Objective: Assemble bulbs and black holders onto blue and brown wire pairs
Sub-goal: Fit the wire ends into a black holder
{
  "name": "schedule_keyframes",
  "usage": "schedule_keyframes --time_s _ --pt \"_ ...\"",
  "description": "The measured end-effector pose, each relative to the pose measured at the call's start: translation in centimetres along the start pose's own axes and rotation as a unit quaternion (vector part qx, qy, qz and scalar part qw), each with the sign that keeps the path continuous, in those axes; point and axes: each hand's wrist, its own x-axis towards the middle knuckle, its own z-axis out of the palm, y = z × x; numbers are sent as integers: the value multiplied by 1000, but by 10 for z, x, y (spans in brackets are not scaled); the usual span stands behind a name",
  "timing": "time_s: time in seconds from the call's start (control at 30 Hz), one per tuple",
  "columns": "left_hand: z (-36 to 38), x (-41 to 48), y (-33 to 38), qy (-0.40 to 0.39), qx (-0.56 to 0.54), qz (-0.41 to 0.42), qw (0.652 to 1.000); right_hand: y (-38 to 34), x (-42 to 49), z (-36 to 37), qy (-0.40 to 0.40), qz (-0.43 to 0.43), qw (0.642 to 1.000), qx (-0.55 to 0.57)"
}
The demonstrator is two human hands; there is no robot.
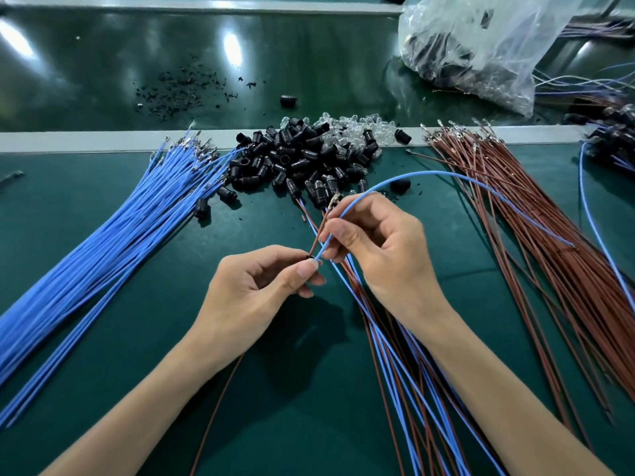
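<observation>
At centre of the green tabletop (144, 338), heap of black holders (288, 159), taken as landmark; clear bulbs (347, 130) piled against its far right edge; one stray holder (288, 100) lying apart beyond the heap, with a scatter of black crumbs (178, 91) further left of that; pale strip (86, 140) crossing the tabletop level with the heap's far edge.

Left of the heap: bundle of loose blue wires (103, 249), metal terminals toward the heap, fanning away down-left.
Right of the heap: bundle of brown wires (536, 235), terminals level with the heap's far edge, fanning down-right.
Beyond and right of the heap: clear plastic bag (481, 46) with dark parts inside; finished pieces at the far right edge, partly cut off.
Near side of the heap: sheaf of paired wires (395, 355), blue with brown, running toward the viewer under the right forearm, several tipped with holders at the heap's near edge.

Left hand (261, 290), near side of the heap: grip pressed together, thumb and forefinger pinching a small dark part, barely visible, where a brown wire (318, 235) and a blue wire (412, 175) meet.
Right hand (374, 242), just beside and touching the left: grip pinching both wires just above that part; blue wire arcing up from the fingers and over the brown bundle; brown wire's terminal end standing above the fingers.
</observation>
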Motion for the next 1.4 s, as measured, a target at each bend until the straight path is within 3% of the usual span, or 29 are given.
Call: schedule_keyframes --time_s 0.17,0.4,0.67,0.9,1.07,1.2,1.4 --pt "-1 1 2 -13 -20 3 1000 0 -1 -5 -76 38 996 -29" --pt "-11 4 4 -88 -29 -51 994 -2 -1 -6 -99 80 992 13" --pt "-11 4 6 -114 -27 -56 992 1 -1 -5 -121 113 986 -3" --pt "-13 4 6 -114 -44 -72 990 2 -1 -4 -104 91 990 -5" --pt "-16 5 5 -133 -60 -81 986 2 -1 -5 -150 84 985 -16" --pt "-21 8 6 -125 -118 -90 981 -2 -1 -8 -170 26 985 33" --pt "-21 10 4 -85 -174 -90 977 1 -7 4 -74 -66 995 -3"
